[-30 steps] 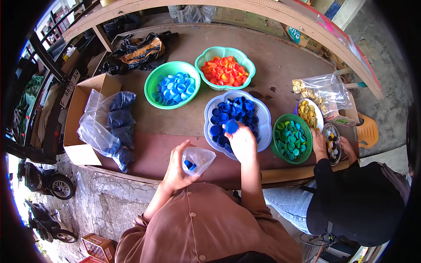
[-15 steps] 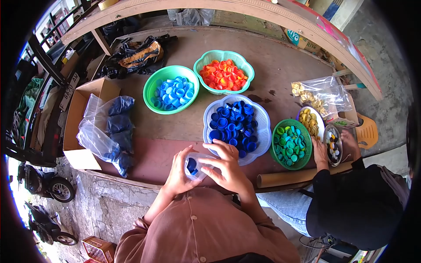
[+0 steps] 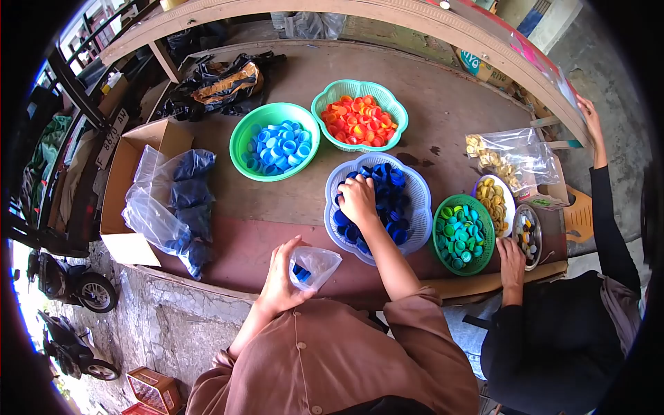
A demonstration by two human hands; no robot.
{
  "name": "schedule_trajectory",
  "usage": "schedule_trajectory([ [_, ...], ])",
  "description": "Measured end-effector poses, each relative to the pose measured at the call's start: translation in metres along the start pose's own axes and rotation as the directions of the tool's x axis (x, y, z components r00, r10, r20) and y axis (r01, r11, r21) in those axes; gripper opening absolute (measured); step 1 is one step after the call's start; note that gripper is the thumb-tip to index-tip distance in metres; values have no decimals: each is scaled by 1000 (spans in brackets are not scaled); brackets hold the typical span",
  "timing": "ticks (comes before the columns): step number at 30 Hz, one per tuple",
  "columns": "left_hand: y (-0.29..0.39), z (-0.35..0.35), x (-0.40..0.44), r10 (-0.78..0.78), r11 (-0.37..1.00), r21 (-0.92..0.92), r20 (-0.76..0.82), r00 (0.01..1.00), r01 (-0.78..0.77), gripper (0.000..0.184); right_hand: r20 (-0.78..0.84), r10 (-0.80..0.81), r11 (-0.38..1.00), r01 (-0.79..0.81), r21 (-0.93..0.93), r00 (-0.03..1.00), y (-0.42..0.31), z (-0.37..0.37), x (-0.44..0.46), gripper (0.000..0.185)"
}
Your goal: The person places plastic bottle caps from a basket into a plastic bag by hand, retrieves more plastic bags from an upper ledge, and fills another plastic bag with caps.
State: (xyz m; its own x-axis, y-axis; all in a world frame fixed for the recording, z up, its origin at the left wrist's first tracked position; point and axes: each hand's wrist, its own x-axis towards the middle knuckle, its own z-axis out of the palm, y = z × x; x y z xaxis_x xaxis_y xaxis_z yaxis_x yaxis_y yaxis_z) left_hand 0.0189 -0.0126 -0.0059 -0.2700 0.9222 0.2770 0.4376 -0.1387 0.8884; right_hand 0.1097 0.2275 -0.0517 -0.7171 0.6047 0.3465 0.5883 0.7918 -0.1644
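My left hand (image 3: 280, 278) is closed around a clear plastic bag (image 3: 322, 266), its mouth gaping to the right. A few dark blue bottle caps (image 3: 300, 272) lie inside the bag. My right hand (image 3: 358, 199) reaches into a pale blue scalloped basket (image 3: 413, 242), fingers curled down onto the dark blue bottle caps (image 3: 393, 200) heaped there. Its fingertips are partly hidden among the caps. Behind this basket stand a green bowl (image 3: 238, 149) of light blue caps and a mint-green basket (image 3: 394, 111) of orange-red caps.
Filled bags of dark caps (image 3: 190, 197) lean from a cardboard box (image 3: 124, 187) at left. At right are a green basket (image 3: 440, 257) of green caps, yellow and mixed cap bowls, and a co-worker's hand (image 3: 512, 263). The co-worker's other hand (image 3: 590, 117) touches the wooden rail (image 3: 512, 55).
My right hand has left the bag and moved forward into the basket of dark blue caps. The bag's mouth has widened. One co-worker's hand has risen to the rail.
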Motion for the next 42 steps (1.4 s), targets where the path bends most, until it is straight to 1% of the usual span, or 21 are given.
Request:
schedule_trajectory([
  [3, -7, 2, -5, -52, 998, -34, -39, 998, 50, 92, -76, 77, 988, -66, 139, 994, 2, -7, -2, 5],
  [6, -8, 2, -3, -60, 998, -21, -30, 998, 60, 92, -114, 199, 842, -110, 528, 973, 11, -18, -11, 11],
  [7, -7, 2, -2, -62, 998, -24, -29, 998, 61, 92, 52, 248, 746, -225, 626, 967, 13, -27, -15, 17],
  [9, -3, 3, 1, -46, 999, 3, -10, 999, 46, 92, 179, 264, 484, -291, 825, 948, 14, -40, -23, 18],
  [10, -1, 3, 2, -45, 999, 1, -6, 999, 45, 92, 259, 214, 243, -308, 920, 942, 16, -41, -28, 19],
  [11, 0, 3, 3, -36, 999, 10, 11, 999, 36, 92, 258, 219, 243, -309, 919, 941, 15, -44, -34, 19],
  [13, 2, 4, 5, -25, 1000, 19, 35, 999, 24, 93, 218, 220, -74, -207, 976, 951, 3, -62, -41, 19],
  [15, 3, 3, 6, -8, 1000, 31, 51, 999, 7, 93, 206, 212, -94, -190, 977, 955, -7, -77, -46, 19],
  [19, 4, 3, 7, -5, 999, 42, 63, 998, 2, 93, 51, 179, 22, -56, 998, 983, -16, -90, -56, 16],
  [23, 2, 4, 7, 9, 1000, 24, 63, 998, -10, 93, -206, 557, 276, 54, 960, 805, -38, -89, -75, 19],
  [25, 3, 4, 8, 9, 1000, 15, 66, 998, -10, 93, -346, 488, 542, 32, 840, 801, -59, -100, -87, 20],
  [27, 4, 5, 7, -4, 999, 34, 72, 997, 2, 93, -523, 318, 708, 169, 686, 791, -74, -108, -87, 19],
  [28, 3, 6, 7, -6, 999, 32, 74, 997, 4, 93, -521, 201, 778, 189, 599, 829, -79, -115, -89, 18],
  [29, 3, 7, 7, -5, 1000, 21, 75, 997, 3, 93, -414, 95, 827, 160, 539, 905, -84, -119, -90, 15],
  [31, 2, 8, 8, -3, 1000, 11, 74, 997, 3, 93, -256, -123, 802, 248, 543, 959, -84, -123, -83, 12],
  [33, 1, 6, 8, 1, 1000, -3, 68, 998, -1, 93, -258, -30, 771, 186, 609, 966, -72, -121, -75, 10],
  [35, -1, 7, 7, -15, 1000, 8, 70, 997, 14, 93, -282, 184, 696, 78, 714, 942, -38, -81, -66, 9],
  [37, 0, 6, 8, -16, 1000, 18, 60, 998, 15, 93, -290, 202, 887, -49, 460, 935, -11, -60, -47, 8],
  [39, 0, 5, 9, -12, 1000, 25, 67, 998, 11, 93, -253, 164, 946, -80, 313, 953, 9, -32, -33, 9],
  [41, 1, 3, 12, -8, 999, 36, 71, 997, 6, 93, -97, 155, 972, -134, 194, 983, 9, -23, -13, 5],
  [42, 1, 2, 12, -6, 999, 39, 67, 998, 4, 93, -88, 129, 984, -117, 132, 988, 4, -19, -4, 7],
])
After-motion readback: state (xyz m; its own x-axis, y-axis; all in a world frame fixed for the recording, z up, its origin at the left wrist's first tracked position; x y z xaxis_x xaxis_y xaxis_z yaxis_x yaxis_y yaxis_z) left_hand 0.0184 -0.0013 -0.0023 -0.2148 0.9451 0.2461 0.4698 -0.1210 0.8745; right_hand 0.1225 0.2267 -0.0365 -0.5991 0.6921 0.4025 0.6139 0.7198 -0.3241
